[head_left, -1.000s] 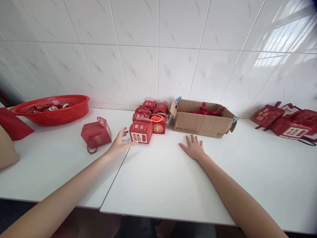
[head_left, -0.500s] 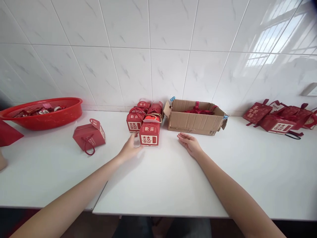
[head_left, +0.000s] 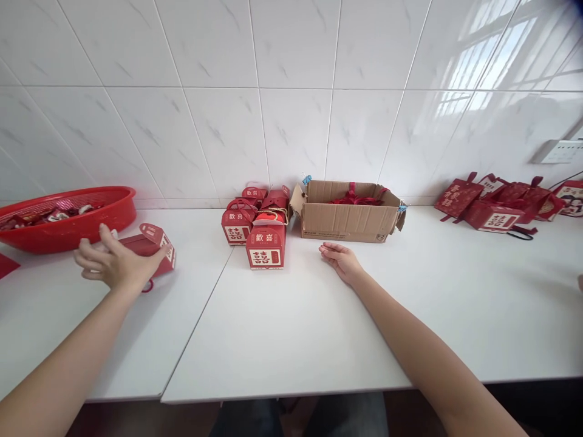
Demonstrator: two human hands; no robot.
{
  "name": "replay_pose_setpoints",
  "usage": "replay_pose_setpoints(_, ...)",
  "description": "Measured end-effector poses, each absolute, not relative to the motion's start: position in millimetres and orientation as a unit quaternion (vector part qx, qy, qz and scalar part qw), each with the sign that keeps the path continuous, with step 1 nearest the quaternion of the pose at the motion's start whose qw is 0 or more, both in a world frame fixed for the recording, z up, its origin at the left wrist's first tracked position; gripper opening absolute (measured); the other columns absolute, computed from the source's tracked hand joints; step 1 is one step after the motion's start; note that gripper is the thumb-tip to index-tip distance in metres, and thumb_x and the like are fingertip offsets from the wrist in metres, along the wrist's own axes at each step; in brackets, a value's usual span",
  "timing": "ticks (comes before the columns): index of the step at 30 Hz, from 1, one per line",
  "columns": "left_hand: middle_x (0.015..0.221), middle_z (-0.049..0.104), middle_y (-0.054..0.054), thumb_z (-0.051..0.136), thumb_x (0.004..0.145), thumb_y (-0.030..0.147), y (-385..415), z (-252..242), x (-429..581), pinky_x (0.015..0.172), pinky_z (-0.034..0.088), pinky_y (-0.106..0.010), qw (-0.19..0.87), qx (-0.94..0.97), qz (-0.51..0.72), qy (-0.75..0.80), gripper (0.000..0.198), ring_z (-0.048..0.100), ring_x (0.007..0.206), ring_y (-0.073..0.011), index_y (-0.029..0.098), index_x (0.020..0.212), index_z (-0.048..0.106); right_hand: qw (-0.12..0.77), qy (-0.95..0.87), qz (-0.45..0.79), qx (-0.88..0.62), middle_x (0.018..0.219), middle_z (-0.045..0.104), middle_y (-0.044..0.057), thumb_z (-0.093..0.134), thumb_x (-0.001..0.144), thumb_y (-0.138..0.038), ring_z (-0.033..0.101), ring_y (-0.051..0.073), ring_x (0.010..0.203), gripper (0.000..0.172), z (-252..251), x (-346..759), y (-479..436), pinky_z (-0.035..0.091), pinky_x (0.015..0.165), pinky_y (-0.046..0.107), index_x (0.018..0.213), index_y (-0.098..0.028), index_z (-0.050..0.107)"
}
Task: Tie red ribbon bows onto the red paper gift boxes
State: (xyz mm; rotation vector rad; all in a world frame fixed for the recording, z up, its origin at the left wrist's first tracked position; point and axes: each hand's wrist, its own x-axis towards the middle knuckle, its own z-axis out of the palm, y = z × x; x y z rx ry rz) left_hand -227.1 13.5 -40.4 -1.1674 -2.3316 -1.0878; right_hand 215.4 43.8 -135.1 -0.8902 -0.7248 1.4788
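My left hand is open, fingers spread, over a red gift box on the left. It hides much of the box and I cannot tell whether they touch. The box's rope handle hangs toward me. Near the cardboard box, my right hand lies on the white table, fingers stretched out and holding nothing. Between my hands stand several red candy boxes with white labels, the nearest gift box in front. Red ribbons show inside the cardboard box.
At the far left sits a red plastic basket of small wrapped items. Several red bags and boxes lie at the right by the tiled wall. Part of another person's hand shows at the right edge. A seam crosses the table.
My left hand has moved left from the middle candy boxes to the single gift box. My right hand stays in place. The view has turned slightly right.
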Motion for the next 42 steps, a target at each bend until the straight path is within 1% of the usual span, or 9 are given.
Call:
replay_pose_setpoints(3, 0.147, 0.014, -0.023, 0.085, 0.048, 0.04, 14.9, -54.4, -233.7, 0.098, 0.036, -0.06, 0.069, -0.358, -0.424, -0.829, 0.126, 0.027, 0.131, -0.0406, 0.019, 0.143, 0.005, 0.59, -0.312, 0.636, -0.387, 0.09, 0.071, 0.004, 0.081, 0.053, -0.01, 0.066, 0.016, 0.095, 0.03, -134.2, 215.4, 43.1, 0.052, 0.09, 0.028, 0.079, -0.019, 0.069)
replay_pose_setpoints(7, 0.144, 0.027, -0.017, 0.083, 0.052, 0.026, 11.0, -62.5, -235.2, 0.105, 0.035, -0.053, 0.05, -0.361, -0.511, -0.779, 0.113, 0.036, 0.128, -0.03, 0.018, 0.139, 0.012, 0.588, -0.317, 0.633, -0.392, 0.091, 0.071, 0.004, 0.082, 0.052, -0.012, 0.066, 0.017, 0.095, 0.031, -131.8, 214.6, 41.1, 0.052, 0.09, 0.029, 0.08, -0.019, 0.069)
replay_pose_setpoints(10, 0.147, 0.027, -0.015, 0.077, 0.06, 0.028, 2.1, -53.0, -220.8, 0.101, 0.043, -0.05, 0.018, -0.374, -0.583, -0.721, 0.101, 0.045, 0.121, -0.0239, 0.022, 0.136, 0.011, 0.586, -0.322, 0.633, -0.391, 0.091, 0.071, 0.004, 0.083, 0.052, -0.013, 0.066, 0.018, 0.095, 0.03, -130.1, 213.6, 40.1, 0.052, 0.089, 0.03, 0.078, -0.02, 0.069)
replay_pose_setpoints(14, 0.142, 0.037, -0.012, 0.071, 0.064, 0.035, -15.2, -29.8, -175.4, 0.094, 0.05, -0.046, -0.037, -0.522, -0.617, -0.587, 0.094, 0.053, 0.113, -0.0239, 0.025, 0.136, 0.012, 0.578, -0.333, 0.636, -0.388, 0.09, 0.071, 0.005, 0.083, 0.053, -0.014, 0.066, 0.017, 0.094, 0.03, -129.3, 213.5, 39.6, 0.051, 0.091, 0.03, 0.079, -0.02, 0.069)
replay_pose_setpoints(20, 0.14, 0.034, -0.008, 0.071, 0.057, 0.042, -58.8, -21.4, -86.2, 0.091, 0.052, -0.043, -0.207, -0.728, -0.5, -0.421, 0.085, 0.044, 0.123, -0.0324, 0.032, 0.129, 0.027, 0.571, -0.352, 0.64, -0.376, 0.091, 0.071, 0.004, 0.082, 0.056, -0.017, 0.066, 0.017, 0.093, 0.028, -131.7, 216.0, 39.9, 0.051, 0.091, 0.031, 0.081, -0.02, 0.069)
replay_pose_setpoints(25, 0.116, 0.051, -0.009, 0.069, 0.066, 0.031, -70.7, -56.6, -34.0, 0.073, 0.057, -0.038, -0.404, -0.792, -0.361, -0.282, 0.073, 0.061, 0.095, -0.0266, 0.032, 0.126, 0.027, 0.563, -0.366, 0.643, -0.368, 0.086, 0.071, 0.004, 0.083, 0.055, -0.019, 0.067, 0.016, 0.087, 0.032, -134.8, 216.8, 42.0, 0.052, 0.087, 0.03, 0.083, -0.018, 0.068)
replay_pose_setpoints(30, 0.137, 0.037, -0.014, 0.075, 0.066, 0.033, -39.0, -104.6, -11.5, 0.091, 0.05, -0.043, -0.375, -0.793, -0.395, -0.272, 0.082, 0.049, 0.119, -0.0327, 0.029, 0.132, 0.027, 0.555, -0.385, 0.637, -0.371, 0.084, 0.072, 0.005, 0.083, 0.056, -0.025, 0.068, 0.02, 0.085, 0.035, -132.5, 216.2, 41.1, 0.054, 0.081, 0.033, 0.086, -0.018, 0.067)
replay_pose_setpoints(38, 0.154, 0.018, -0.015, 0.074, 0.072, 0.035, -25.5, -121.4, -14.0, 0.111, 0.03, -0.046, -0.42, -0.771, -0.374, -0.299, 0.122, 0.023, 0.141, -0.031, 0.031, 0.144, -0.024, 0.554, -0.421, 0.581, -0.422, 0.097, 0.073, 0.006, 0.074, 0.067, -0.036, 0.066, 0.025, 0.101, 0.021, -129.7, 218.6, 43.8, 0.052, 0.083, 0.036, 0.085, -0.029, 0.067)
replay_pose_setpoints(42, 0.153, 0.024, -0.015, 0.07, 0.075, 0.038, -22.7, -114.8, -15.3, 0.111, 0.031, -0.046, -0.439, -0.763, -0.363, -0.306, 0.107, 0.028, 0.139, -0.0311, 0.025, 0.15, -0.007, 0.563, -0.436, 0.53, -0.461, 0.096, 0.074, 0.003, 0.066, 0.073, -0.037, 0.065, 0.022, 0.105, 0.017, -128.1, 220.9, 43.5, 0.05, 0.089, 0.037, 0.089, -0.031, 0.067)
